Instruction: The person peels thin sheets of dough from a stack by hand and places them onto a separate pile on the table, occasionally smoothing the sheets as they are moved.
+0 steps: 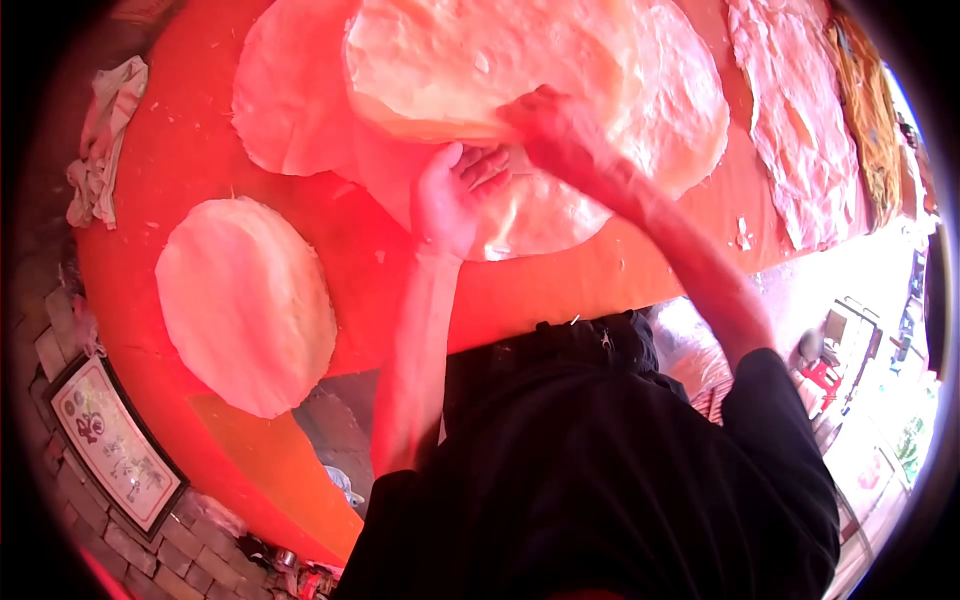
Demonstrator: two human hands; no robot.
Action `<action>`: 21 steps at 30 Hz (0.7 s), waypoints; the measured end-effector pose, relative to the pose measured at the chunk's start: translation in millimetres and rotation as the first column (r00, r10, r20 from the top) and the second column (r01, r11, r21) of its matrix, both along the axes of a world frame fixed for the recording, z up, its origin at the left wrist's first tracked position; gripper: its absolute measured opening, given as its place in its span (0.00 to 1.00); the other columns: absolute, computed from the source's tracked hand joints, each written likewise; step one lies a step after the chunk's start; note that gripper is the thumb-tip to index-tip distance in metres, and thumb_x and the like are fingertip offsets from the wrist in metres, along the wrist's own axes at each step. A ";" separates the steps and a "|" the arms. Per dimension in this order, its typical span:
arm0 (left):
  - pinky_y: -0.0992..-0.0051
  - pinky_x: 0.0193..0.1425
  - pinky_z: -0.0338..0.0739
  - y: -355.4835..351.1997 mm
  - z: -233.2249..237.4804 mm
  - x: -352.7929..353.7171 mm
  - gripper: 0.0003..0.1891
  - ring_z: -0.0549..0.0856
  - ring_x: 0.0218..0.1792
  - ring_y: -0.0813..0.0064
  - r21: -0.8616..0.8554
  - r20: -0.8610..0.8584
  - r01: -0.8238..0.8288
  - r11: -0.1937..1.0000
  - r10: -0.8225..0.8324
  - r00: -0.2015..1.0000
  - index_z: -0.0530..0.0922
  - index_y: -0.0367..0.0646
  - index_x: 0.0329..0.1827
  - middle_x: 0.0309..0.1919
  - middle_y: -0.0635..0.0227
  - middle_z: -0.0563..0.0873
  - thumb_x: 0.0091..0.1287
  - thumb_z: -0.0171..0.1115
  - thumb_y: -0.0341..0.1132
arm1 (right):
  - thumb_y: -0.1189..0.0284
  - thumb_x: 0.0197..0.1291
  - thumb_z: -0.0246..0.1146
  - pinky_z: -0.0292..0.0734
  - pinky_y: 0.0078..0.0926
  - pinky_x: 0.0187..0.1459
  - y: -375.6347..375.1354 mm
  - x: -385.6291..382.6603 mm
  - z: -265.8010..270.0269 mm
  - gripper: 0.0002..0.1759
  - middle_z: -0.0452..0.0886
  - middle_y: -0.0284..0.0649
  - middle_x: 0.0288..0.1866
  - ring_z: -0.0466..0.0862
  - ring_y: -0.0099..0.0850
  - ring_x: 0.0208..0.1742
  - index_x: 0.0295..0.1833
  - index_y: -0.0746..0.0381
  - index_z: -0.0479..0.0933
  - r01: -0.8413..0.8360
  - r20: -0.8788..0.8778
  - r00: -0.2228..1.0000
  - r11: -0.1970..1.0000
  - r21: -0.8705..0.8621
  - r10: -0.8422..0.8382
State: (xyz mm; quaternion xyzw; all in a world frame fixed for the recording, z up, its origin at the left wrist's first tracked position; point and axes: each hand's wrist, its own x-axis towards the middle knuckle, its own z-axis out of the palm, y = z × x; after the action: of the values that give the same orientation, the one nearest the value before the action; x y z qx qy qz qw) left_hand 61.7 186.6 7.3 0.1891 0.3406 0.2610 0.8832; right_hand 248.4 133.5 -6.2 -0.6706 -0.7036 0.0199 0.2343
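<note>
Pale round sheet [470, 60], uppermost over other sheets [285, 95], red bench [385, 300]; edge-handling step. Left hand [450, 200]: fingers released, beside edge. Right hand [553, 128]: curled at edge, grasp indeterminable. Next move seemingly calls for steady edge support

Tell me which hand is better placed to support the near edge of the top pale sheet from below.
Your left hand, I'd say: it is open at the near edge of the top pale sheet, low beside it. Your right hand is curled at that edge, higher up.
</note>
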 end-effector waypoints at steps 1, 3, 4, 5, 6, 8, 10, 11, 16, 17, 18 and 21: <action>0.60 0.63 0.74 -1.7 -0.9 -3.7 0.19 0.80 0.57 0.58 -0.006 -0.050 0.021 1.000 -0.021 0.999 0.74 0.35 0.58 0.54 0.55 0.82 0.73 0.49 0.39 | 0.75 0.48 0.60 0.76 0.36 0.32 13.4 18.7 -3.9 0.08 0.79 0.37 0.28 0.82 0.36 0.36 0.37 0.59 0.79 -0.039 0.319 0.944 0.989 -0.141 0.083; 0.62 0.61 0.75 -13.3 -2.8 -14.0 0.19 0.81 0.55 0.59 0.057 -0.187 0.069 0.996 -0.057 0.981 0.73 0.35 0.59 0.53 0.55 0.82 0.74 0.49 0.40 | 0.75 0.49 0.61 0.77 0.37 0.33 41.1 51.7 42.7 0.08 0.80 0.38 0.28 0.83 0.38 0.36 0.37 0.58 0.80 0.026 0.333 0.941 0.964 -0.265 0.066; 0.63 0.60 0.76 -18.3 -2.6 -18.0 0.19 0.82 0.55 0.60 0.089 -0.249 0.092 0.992 -0.067 0.966 0.72 0.35 0.60 0.52 0.55 0.82 0.74 0.49 0.40 | 0.75 0.49 0.61 0.77 0.38 0.33 52.7 64.1 76.6 0.08 0.80 0.39 0.28 0.83 0.39 0.36 0.37 0.58 0.80 0.063 0.326 0.945 0.968 -0.244 0.021; 0.66 0.57 0.78 -24.4 1.6 -21.5 0.19 0.83 0.53 0.62 0.111 -0.312 0.104 0.988 -0.064 0.948 0.70 0.34 0.61 0.49 0.54 0.81 0.74 0.49 0.39 | 0.75 0.49 0.61 0.77 0.38 0.34 56.4 69.3 101.3 0.08 0.80 0.40 0.28 0.83 0.39 0.36 0.37 0.57 0.80 0.065 0.324 0.946 0.984 -0.164 -0.009; 0.66 0.55 0.79 -30.4 3.6 -24.8 0.19 0.83 0.51 0.63 0.095 -0.321 0.091 0.991 -0.056 0.945 0.71 0.34 0.61 0.49 0.55 0.81 0.74 0.51 0.37 | 0.75 0.50 0.61 0.77 0.39 0.34 55.0 70.6 127.4 0.08 0.81 0.40 0.28 0.83 0.40 0.36 0.38 0.57 0.81 0.073 0.325 0.945 0.994 -0.081 -0.043; 0.68 0.53 0.82 -38.7 6.2 -26.7 0.17 0.85 0.46 0.65 0.069 -0.334 0.054 0.996 -0.028 0.942 0.71 0.33 0.61 0.48 0.56 0.81 0.73 0.53 0.34 | 0.75 0.50 0.62 0.77 0.40 0.35 40.1 59.5 155.2 0.08 0.81 0.41 0.29 0.83 0.42 0.36 0.38 0.56 0.81 0.056 0.318 0.945 0.996 0.073 -0.077; 0.68 0.54 0.81 -40.6 5.5 -19.2 0.19 0.84 0.50 0.63 0.080 -0.318 0.038 0.996 -0.010 0.948 0.70 0.32 0.61 0.48 0.54 0.81 0.73 0.55 0.35 | 0.75 0.51 0.62 0.77 0.41 0.36 26.0 42.2 148.0 0.08 0.82 0.43 0.29 0.83 0.44 0.36 0.38 0.55 0.82 0.016 0.281 0.958 0.994 0.111 -0.047; 0.67 0.55 0.80 -41.2 4.5 -14.2 0.19 0.84 0.51 0.62 0.084 -0.311 0.034 0.996 -0.006 0.950 0.69 0.31 0.61 0.48 0.53 0.81 0.73 0.55 0.35 | 0.74 0.52 0.62 0.78 0.42 0.37 23.9 35.1 130.8 0.08 0.82 0.43 0.29 0.83 0.45 0.36 0.38 0.54 0.82 0.001 0.252 0.967 0.997 0.072 -0.019; 0.68 0.54 0.81 -35.5 -3.2 14.3 0.17 0.85 0.48 0.62 0.063 -0.275 -0.030 0.998 0.046 0.960 0.71 0.31 0.57 0.46 0.55 0.81 0.73 0.58 0.34 | 0.76 0.47 0.61 0.78 0.43 0.37 53.5 54.7 94.7 0.05 0.82 0.46 0.28 0.83 0.47 0.33 0.33 0.59 0.81 -0.032 0.094 0.994 0.985 -0.172 0.049; 0.68 0.55 0.81 -32.0 -11.8 18.7 0.16 0.84 0.49 0.62 0.051 -0.280 -0.042 0.998 0.054 0.958 0.72 0.32 0.55 0.45 0.56 0.81 0.72 0.58 0.34 | 0.75 0.47 0.62 0.77 0.44 0.35 68.9 65.9 110.6 0.05 0.82 0.47 0.27 0.82 0.47 0.32 0.31 0.60 0.80 -0.031 0.108 0.993 0.997 -0.077 0.039; 0.68 0.55 0.80 -32.5 -16.6 20.6 0.14 0.84 0.49 0.63 0.036 -0.286 -0.050 0.998 0.058 0.956 0.73 0.32 0.53 0.45 0.56 0.81 0.72 0.59 0.34 | 0.75 0.47 0.62 0.77 0.44 0.36 78.8 74.7 129.7 0.05 0.82 0.47 0.28 0.82 0.47 0.32 0.32 0.60 0.80 -0.004 0.152 0.988 1.000 -0.027 0.008; 0.68 0.55 0.80 -31.2 -13.9 24.4 0.11 0.83 0.50 0.65 0.084 -0.297 -0.076 0.994 0.098 0.950 0.74 0.34 0.49 0.44 0.58 0.82 0.72 0.59 0.33 | 0.73 0.46 0.63 0.76 0.44 0.37 74.8 81.5 182.2 0.06 0.82 0.47 0.30 0.82 0.47 0.34 0.33 0.61 0.80 0.070 0.252 0.963 0.992 0.108 -0.095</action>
State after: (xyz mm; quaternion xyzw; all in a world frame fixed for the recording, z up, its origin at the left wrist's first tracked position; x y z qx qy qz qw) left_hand 86.1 155.4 -6.6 0.2430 0.4695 0.2798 0.8014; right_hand 329.9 208.3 176.1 -0.6840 -0.6995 -0.1114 0.1744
